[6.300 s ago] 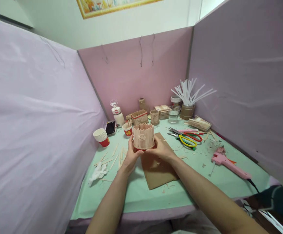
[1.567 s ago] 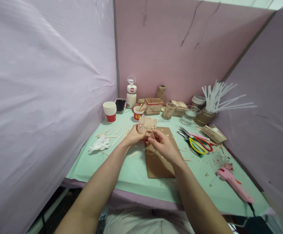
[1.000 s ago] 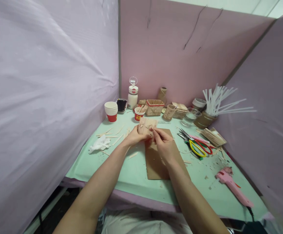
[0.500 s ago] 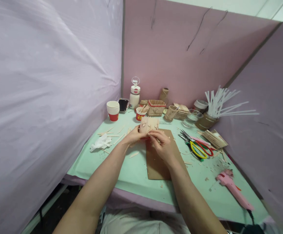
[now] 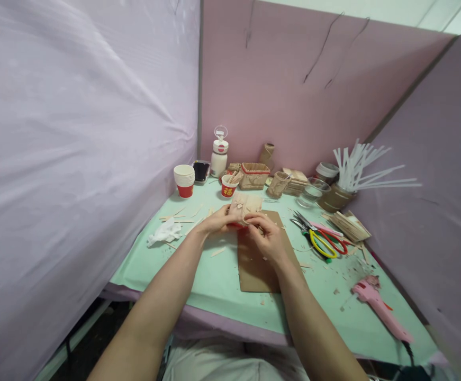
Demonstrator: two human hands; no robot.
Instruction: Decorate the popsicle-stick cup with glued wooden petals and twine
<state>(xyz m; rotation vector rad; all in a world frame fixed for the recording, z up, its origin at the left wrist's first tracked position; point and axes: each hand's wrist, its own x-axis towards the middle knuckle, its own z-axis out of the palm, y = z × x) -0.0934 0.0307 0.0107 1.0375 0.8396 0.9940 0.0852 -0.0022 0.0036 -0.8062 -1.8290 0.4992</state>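
A small pale wooden box (image 5: 246, 201) with raised bits on its face is held up over the table. My left hand (image 5: 218, 222) grips its left side, with the thumb along the lower edge. My right hand (image 5: 265, 233) is closed at the lower right of the box, fingertips pinched against its edge; whether a small piece sits between them is too small to tell. A line of red shows along the bottom edge of the box. Beneath the hands lies a brown cardboard sheet (image 5: 259, 272).
Scissors (image 5: 321, 241) and a pink glue gun (image 5: 383, 309) lie to the right. White glue sticks (image 5: 357, 169) stand in a brown holder behind. At the back are a red-trimmed basket (image 5: 254, 177), a paper cup (image 5: 228, 188) and a water bowl (image 5: 313, 193). Crumpled tissue (image 5: 165, 233) lies left.
The box has shifted slightly right and lower, tilting a little. Both hands stay on it, the right fingertips moving slightly along its lower edge.
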